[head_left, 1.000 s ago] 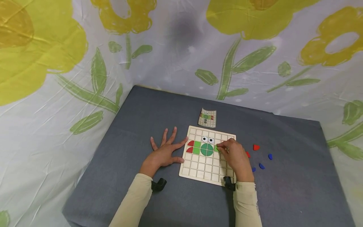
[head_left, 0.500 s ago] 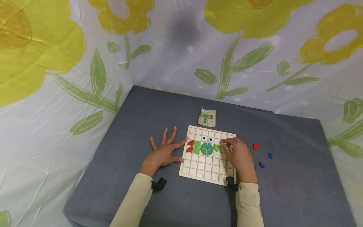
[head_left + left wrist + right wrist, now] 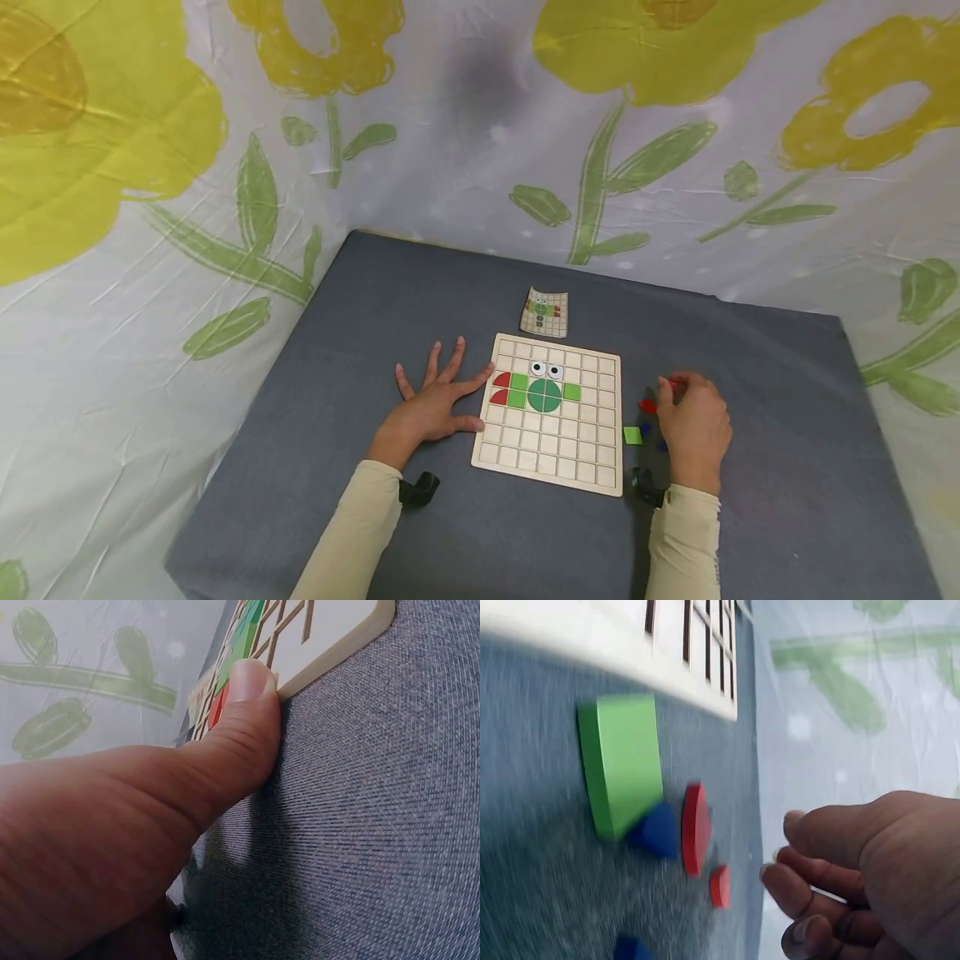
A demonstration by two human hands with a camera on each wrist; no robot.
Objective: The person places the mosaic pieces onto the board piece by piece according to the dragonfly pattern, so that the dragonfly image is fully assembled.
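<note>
My left hand (image 3: 431, 412) lies spread on the grey cloth, its thumb and index fingertip at the left edge of a wooden grid board (image 3: 531, 442). In the left wrist view, the thumb (image 3: 247, 712) presses against the board's side. On the board sit two eye pieces (image 3: 546, 369), a dark green circle (image 3: 544, 395), green squares (image 3: 517, 390) and red quarter rounds (image 3: 500, 389). To the board's right, my right hand (image 3: 697, 425) hovers over loose pieces with bent fingers and nothing in them. Below it are a green square block (image 3: 630, 757), red pieces (image 3: 697, 829) and blue pieces (image 3: 657, 831).
A small curled picture card (image 3: 545, 313) with a printed grid figure lies behind the board. Grey cloth (image 3: 795, 467) covers the table. A white curtain (image 3: 465, 167) with yellow flowers hangs at the back and sides.
My right hand has left the green square on the board and moved right over the loose pieces, uncovering the board's right side. The left hand has stayed in place.
</note>
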